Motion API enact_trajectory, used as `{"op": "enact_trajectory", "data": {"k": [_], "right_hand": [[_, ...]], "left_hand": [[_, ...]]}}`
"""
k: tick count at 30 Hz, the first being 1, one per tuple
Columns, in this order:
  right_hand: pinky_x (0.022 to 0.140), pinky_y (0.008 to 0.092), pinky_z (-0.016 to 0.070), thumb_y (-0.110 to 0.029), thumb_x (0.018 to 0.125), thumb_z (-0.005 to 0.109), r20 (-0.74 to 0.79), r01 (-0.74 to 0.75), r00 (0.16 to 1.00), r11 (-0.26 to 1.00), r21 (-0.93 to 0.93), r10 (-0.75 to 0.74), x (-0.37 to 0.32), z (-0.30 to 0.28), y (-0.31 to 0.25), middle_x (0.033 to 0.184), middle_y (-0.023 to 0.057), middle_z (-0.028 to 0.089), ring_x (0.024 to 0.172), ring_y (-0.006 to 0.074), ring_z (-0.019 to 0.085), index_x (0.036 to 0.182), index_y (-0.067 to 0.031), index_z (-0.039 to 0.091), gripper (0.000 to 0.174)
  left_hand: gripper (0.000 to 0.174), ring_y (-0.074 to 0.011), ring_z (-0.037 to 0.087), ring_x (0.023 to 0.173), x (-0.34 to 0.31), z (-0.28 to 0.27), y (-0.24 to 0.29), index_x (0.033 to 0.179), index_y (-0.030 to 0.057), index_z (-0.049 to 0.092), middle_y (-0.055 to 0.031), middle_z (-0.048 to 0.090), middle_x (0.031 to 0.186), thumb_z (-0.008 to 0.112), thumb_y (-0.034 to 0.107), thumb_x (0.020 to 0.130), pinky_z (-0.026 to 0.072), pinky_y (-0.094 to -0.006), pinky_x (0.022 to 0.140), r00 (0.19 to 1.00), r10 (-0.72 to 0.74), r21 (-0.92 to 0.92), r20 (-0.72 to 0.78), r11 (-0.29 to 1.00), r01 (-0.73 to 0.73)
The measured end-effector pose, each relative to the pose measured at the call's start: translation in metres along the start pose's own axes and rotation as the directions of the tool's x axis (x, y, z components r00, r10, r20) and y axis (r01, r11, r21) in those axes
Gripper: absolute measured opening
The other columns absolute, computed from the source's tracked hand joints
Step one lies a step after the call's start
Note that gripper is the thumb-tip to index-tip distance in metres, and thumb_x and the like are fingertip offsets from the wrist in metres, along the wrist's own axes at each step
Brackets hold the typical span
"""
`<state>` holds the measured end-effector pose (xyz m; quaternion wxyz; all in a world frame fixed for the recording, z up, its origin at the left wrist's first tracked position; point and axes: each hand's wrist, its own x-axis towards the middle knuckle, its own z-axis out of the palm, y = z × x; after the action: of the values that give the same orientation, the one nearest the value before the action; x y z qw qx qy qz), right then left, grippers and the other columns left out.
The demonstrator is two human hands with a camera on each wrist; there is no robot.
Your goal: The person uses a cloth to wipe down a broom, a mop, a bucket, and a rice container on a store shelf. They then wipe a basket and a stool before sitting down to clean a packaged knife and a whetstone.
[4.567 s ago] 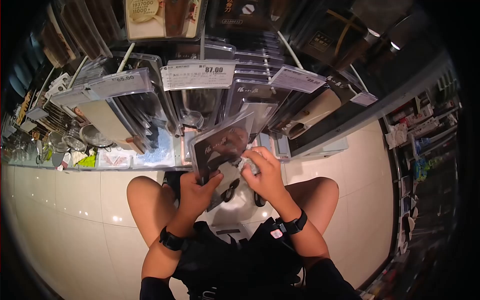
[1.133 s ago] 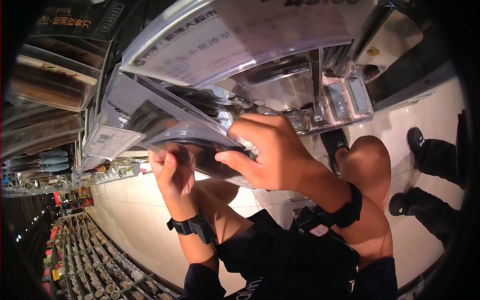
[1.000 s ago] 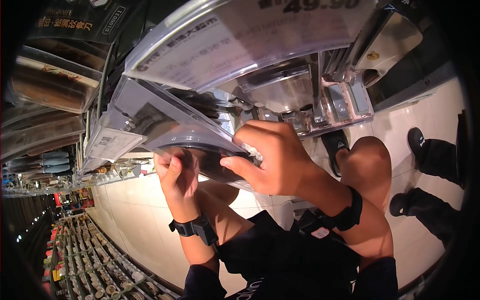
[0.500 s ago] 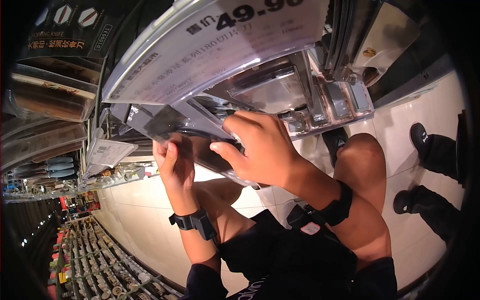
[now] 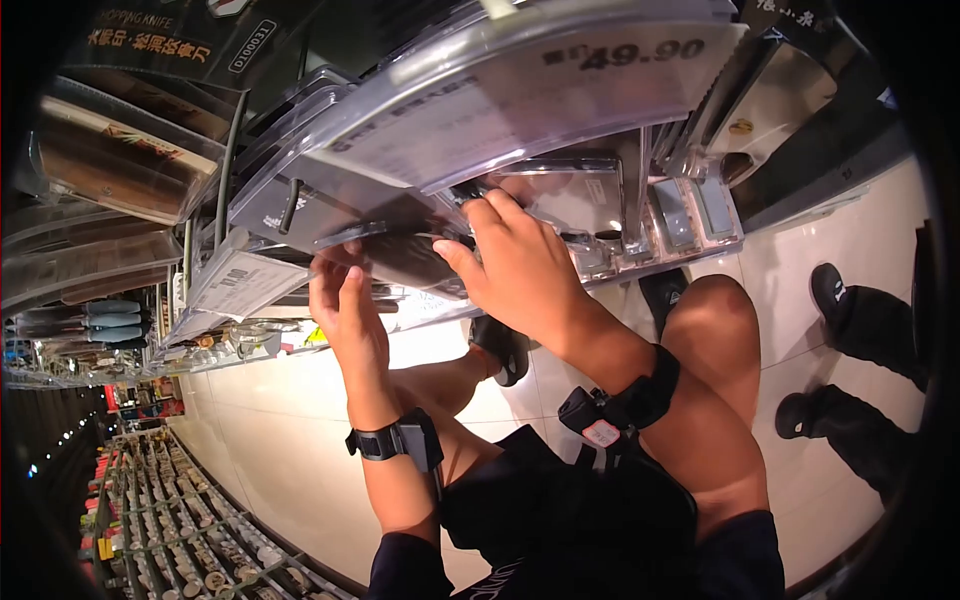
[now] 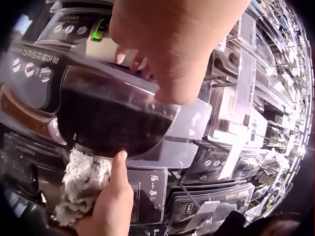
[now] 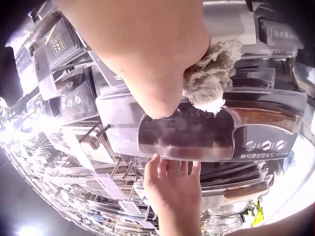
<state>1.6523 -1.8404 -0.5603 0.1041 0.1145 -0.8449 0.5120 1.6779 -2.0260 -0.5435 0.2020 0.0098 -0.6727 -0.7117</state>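
Observation:
A kitchen knife [image 7: 187,140] with a broad dark blade and brown handle lies in a clear plastic pack, among others on the rack. My left hand [image 5: 350,315] holds the pack's lower edge between thumb and fingers. From the other side, my right hand [image 5: 525,270] grips a fluffy grey-white cloth [image 6: 81,184] against the pack, its thumb lying near the edge of the blade window. In the right wrist view the cloth [image 7: 211,76] shows bunched by the right hand at the pack's upper edge. The head view hides the cloth behind the right fingers.
A large price tag [image 5: 610,85] reading 49.90 hangs over the hands. More packed knives [image 5: 120,170] hang on hooks at the left. Small boxed items [image 5: 690,215] stand on the low shelf edge at right. Another person's shoes [image 5: 800,415] stand on the tiled floor.
The head view has turned and come closer to the rack since the oldest frame. Lately the right hand has shifted up a little along the pack, and the cloth has gone out of sight there.

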Motion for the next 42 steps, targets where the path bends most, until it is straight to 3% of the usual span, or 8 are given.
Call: {"op": "enact_trajectory", "data": {"k": [12, 19, 21, 28, 30, 34, 36, 42], "right_hand": [[0.08, 0.0434, 0.045, -0.022, 0.074, 0.063, 0.425, 0.099, 0.905, 0.958, -0.268, 0.025, -0.053, -0.034, 0.026, 0.091, 0.0173, 0.059, 0.089, 0.0375, 0.056, 0.091, -0.0002, 0.055, 0.028], [0.085, 0.0329, 0.0424, -0.018, 0.078, 0.063, 0.544, -0.08, 0.834, 0.996, -0.033, 0.085, -0.089, -0.047, 0.055, 0.098, 0.0103, 0.06, 0.096, 0.0226, 0.054, 0.101, -0.0032, 0.057, 0.029], [0.086, 0.0276, 0.0404, -0.01, 0.083, 0.059, 0.618, -0.377, 0.776, 0.88, 0.289, 0.13, -0.094, -0.043, 0.037, 0.098, 0.0024, 0.057, 0.098, 0.0116, 0.05, 0.104, -0.0022, 0.056, 0.023], [0.079, 0.0282, 0.043, -0.014, 0.082, 0.06, 0.693, -0.702, 0.71, 0.209, 0.681, 0.125, -0.11, -0.051, 0.0, 0.098, 0.0051, 0.059, 0.09, 0.0142, 0.054, 0.116, -0.0008, 0.048, 0.039], [0.074, 0.0297, 0.0451, -0.011, 0.081, 0.058, 0.606, -0.475, 0.769, 0.816, 0.331, 0.202, -0.108, -0.066, 0.033, 0.093, 0.0047, 0.061, 0.086, 0.0144, 0.056, 0.11, -0.0015, 0.055, 0.031], [0.075, 0.0311, 0.0474, -0.017, 0.079, 0.06, 0.409, -0.594, 0.642, 0.758, -0.269, 0.648, -0.115, -0.066, 0.163, 0.085, 0.0087, 0.063, 0.079, 0.0198, 0.059, 0.099, -0.0015, 0.06, 0.026], [0.079, 0.0373, 0.0486, -0.022, 0.074, 0.063, 0.401, -0.202, 0.699, 0.701, -0.684, 0.592, -0.104, -0.08, 0.185, 0.095, 0.0186, 0.064, 0.089, 0.0312, 0.062, 0.1, -0.0009, 0.06, 0.034], [0.085, 0.0415, 0.0476, -0.022, 0.072, 0.064, 0.062, -0.379, 0.719, 0.465, -0.8, 0.692, -0.066, -0.08, 0.221, 0.103, 0.0211, 0.061, 0.101, 0.0348, 0.058, 0.101, -0.0024, 0.059, 0.036]], "left_hand": [[0.018, -0.0131, 0.054, 0.093, -0.044, -0.026, -0.001, 0.103, -0.0031, 0.054, -0.0092, 0.056, 0.106, 0.05, -0.004, 0.085, 0.043, -0.0249, 0.083, 0.999, 0.042, 0.316, -0.035, 0.948, -0.028], [0.058, -0.0239, 0.044, 0.116, -0.075, -0.005, 0.011, 0.123, 0.0034, 0.044, -0.0156, 0.045, 0.125, 0.071, 0.008, 0.071, 0.0398, -0.0339, 0.092, 0.845, -0.229, 0.301, 0.483, 0.95, 0.085], [0.102, -0.0307, 0.025, 0.133, -0.09, 0.006, 0.007, 0.142, 0.0115, 0.019, -0.0164, 0.022, 0.144, 0.08, 0.012, 0.061, 0.0329, -0.0392, 0.101, 0.674, -0.18, 0.246, 0.716, 0.969, -0.003], [0.063, -0.0314, 0.047, 0.116, -0.092, 0.016, 0.006, 0.118, 0.0049, 0.056, -0.0169, 0.049, 0.123, 0.061, -0.008, 0.057, 0.0362, -0.0346, 0.098, 0.625, 0.034, 0.132, 0.78, 0.967, -0.218], [0.05, -0.0315, 0.056, 0.103, -0.093, 0.01, 0.006, 0.099, 0.0035, 0.065, -0.0148, 0.058, 0.108, 0.052, -0.013, 0.053, 0.0418, -0.0325, 0.09, 0.761, 0.01, 0.245, 0.648, 0.944, -0.221], [0.029, -0.0285, 0.06, 0.09, -0.089, 0.01, 0.003, 0.082, 0.0015, 0.062, -0.0125, 0.059, 0.094, 0.054, -0.009, 0.057, 0.0453, -0.0307, 0.079, 0.768, 0.071, 0.238, 0.637, 0.929, -0.283], [0.025, -0.0286, 0.059, 0.087, -0.091, 0.012, -0.001, 0.08, 0.0014, 0.06, -0.0122, 0.058, 0.091, 0.055, -0.008, 0.057, 0.0455, -0.0308, 0.077, 0.767, 0.062, 0.221, 0.639, 0.94, -0.26], [0.023, -0.031, 0.058, 0.083, -0.094, 0.018, 0.004, 0.078, 0.0021, 0.057, -0.0126, 0.056, 0.087, 0.053, -0.004, 0.055, 0.0454, -0.0311, 0.073, 0.727, 0.029, 0.181, 0.686, 0.961, -0.209]]}}
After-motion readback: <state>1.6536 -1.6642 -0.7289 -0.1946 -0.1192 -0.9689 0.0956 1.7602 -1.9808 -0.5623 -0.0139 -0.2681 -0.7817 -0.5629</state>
